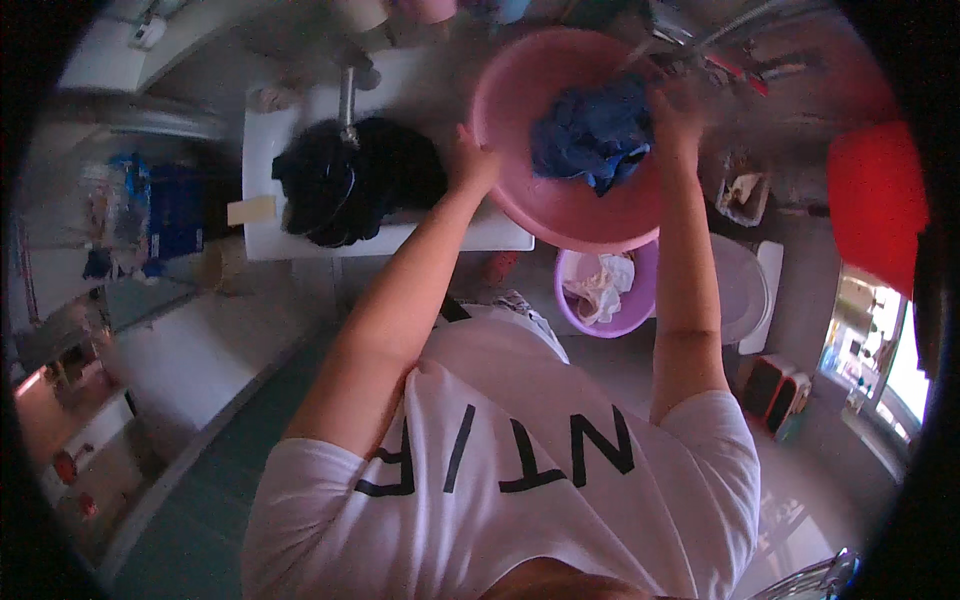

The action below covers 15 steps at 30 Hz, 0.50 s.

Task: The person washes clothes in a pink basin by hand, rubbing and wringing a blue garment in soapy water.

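Note:
A large pink basin (515, 215) is tilted between my two hands, with a bunched blue garment (595, 135) inside it. My left hand (476, 165) is closed on its left rim, most of the fingers hidden under the edge. On the opposite side my right hand (680, 118) grips the right rim; its fingers are slightly blurred. Below the basin, partly covered by it, is a purple bucket (645, 300) with pale cloth (602, 290) in it. To the left, dark wet-looking clothing (365, 180) fills a white sink (262, 235) under a metal faucet (347, 100).
A yellowish bar (251, 210) rests on the sink's left edge. Right of the bucket stands a toilet (735, 290), with a small bin (743, 195) behind it. A red cloth-like thing (872, 195) hangs at the far right. Several metal bars and a hose lie beyond the basin.

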{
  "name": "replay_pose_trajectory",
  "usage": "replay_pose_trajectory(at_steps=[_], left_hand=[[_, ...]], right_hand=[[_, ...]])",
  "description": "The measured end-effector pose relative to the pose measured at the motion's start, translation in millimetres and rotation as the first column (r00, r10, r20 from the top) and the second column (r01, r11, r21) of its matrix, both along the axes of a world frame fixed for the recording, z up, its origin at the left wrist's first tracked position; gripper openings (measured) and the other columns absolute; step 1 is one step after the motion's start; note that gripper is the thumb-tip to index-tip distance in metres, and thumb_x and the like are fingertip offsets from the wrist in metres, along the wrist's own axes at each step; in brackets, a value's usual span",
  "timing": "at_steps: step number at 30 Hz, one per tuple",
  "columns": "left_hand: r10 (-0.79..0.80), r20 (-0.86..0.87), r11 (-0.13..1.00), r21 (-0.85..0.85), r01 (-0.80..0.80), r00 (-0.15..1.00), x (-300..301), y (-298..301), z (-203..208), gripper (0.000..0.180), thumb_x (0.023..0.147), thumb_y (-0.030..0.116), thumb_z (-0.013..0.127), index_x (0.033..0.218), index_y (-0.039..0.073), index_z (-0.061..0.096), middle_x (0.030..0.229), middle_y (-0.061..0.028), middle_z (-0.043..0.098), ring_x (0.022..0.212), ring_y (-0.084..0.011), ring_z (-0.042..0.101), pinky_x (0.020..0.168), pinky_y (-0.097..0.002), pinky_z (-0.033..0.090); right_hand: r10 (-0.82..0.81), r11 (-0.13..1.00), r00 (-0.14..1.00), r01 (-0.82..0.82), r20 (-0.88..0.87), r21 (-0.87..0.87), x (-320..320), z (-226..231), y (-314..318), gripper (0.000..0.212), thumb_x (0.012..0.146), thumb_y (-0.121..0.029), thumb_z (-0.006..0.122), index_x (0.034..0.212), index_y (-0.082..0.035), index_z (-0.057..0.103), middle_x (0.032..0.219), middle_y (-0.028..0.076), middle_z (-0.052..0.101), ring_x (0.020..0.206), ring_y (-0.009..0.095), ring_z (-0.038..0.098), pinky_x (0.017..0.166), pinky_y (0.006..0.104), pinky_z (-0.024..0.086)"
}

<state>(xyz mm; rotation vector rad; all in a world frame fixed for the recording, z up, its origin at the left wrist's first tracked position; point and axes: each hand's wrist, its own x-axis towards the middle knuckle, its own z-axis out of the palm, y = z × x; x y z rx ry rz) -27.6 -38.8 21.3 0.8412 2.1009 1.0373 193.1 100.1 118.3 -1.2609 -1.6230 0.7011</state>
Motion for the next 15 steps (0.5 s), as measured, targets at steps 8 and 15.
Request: replay_pose_trajectory(at_steps=[8,15], left_hand=[[-0.059,0.031,0.998,0.002,0.059,0.998,4,3,18,0.04,0.073,0.005,0.056,0.111,-0.001,0.047,0.106,-0.0213,0.059,0.102,-0.0348,0.057,0.087,-0.0397,0.044],[-0.012,0.03,1.0,0.023,0.012,0.999,-4,2,-15,0.041,0.074,0.004,0.054,0.113,-0.003,0.044,0.109,-0.0264,0.056,0.104,-0.0415,0.054,0.092,-0.0415,0.042]], right_hand=[[0.598,0.801,0.768,-0.583,0.228,-0.136,-36,-10,-40,0.027,0.076,-0.021,0.064,0.098,-0.007,0.059,0.092,0.009,0.059,0.085,0.023,0.057,0.077,0.0325,0.046],[0.236,0.89,0.474,-0.456,0.849,0.007,-41,-46,-33,0.058,0.079,-0.051,0.057,0.128,-0.021,0.048,0.137,0.008,0.041,0.125,0.031,0.039,0.094,0.0528,0.037]])
